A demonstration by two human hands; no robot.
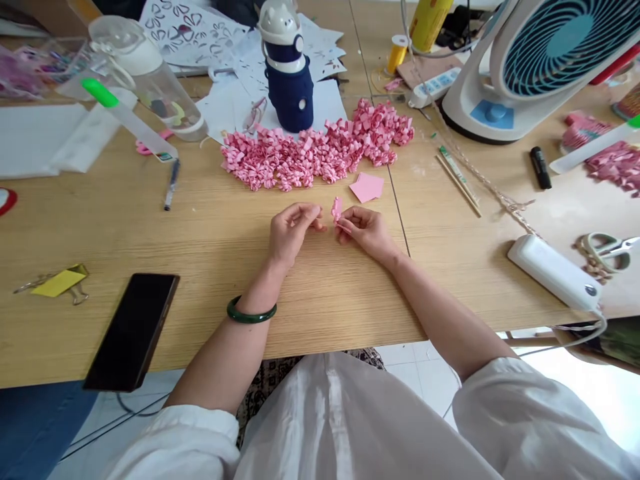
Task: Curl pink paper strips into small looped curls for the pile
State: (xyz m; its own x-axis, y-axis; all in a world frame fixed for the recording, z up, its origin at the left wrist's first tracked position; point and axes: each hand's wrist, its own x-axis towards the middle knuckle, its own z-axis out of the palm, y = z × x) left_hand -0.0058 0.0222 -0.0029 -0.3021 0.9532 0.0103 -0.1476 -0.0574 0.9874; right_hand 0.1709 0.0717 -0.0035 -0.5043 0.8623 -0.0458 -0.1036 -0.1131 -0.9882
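Note:
My right hand [367, 232] pinches a small folded pink paper piece [337, 208] between thumb and fingers, just above the wooden table. Facing it, a short gap away, my left hand [295, 230] has thumb and forefinger pressed together. Whether anything is between those fingertips cannot be seen. Just beyond my right hand lies a flat pink paper star or pentagon [367, 187]. Behind both hands stretches a long heap of small pink folded paper pieces [300, 159].
A blue bottle [290, 87] and a clear bottle [155, 87] stand at the back. On the right are a fan [495, 100], a white power bank-like box [555, 272], a marker [540, 167] and scissors [607, 252]. A phone [133, 330] lies at the front left.

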